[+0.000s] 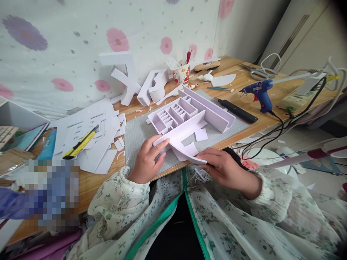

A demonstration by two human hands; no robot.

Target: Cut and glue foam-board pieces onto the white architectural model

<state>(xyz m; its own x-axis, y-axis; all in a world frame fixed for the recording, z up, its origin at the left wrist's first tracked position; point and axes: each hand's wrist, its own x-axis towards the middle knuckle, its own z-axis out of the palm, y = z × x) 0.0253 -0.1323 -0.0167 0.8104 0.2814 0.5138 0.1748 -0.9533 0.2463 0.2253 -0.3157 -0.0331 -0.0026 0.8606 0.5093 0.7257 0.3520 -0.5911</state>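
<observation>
- Wooden desk [92, 187] under flowered wallpaper, with a grey cutting mat [138, 133] at centre.
- Left hand [148, 159] at seven o'clock, fingers curled, pinches the white foam-board cut-out [184, 139] over the mat's near edge; right hand [222, 168] at five grips its bent corner.
- Best kept level, I'd say, with both ends supported.
- White compartmented foam-board tray [176, 113] at twelve looks empty; the printed paper cup [181, 74] beyond holds tools, the red one possibly scissors.

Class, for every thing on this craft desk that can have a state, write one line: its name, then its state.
foam-board cut-out, held by left hand and right hand, near end curled
foam-board model, open-topped, resting on cutting mat
yellow utility knife, lying flat on white offcuts
blue glue gun, propped upright, cord attached
paper cup, upright, tools inside
</observation>
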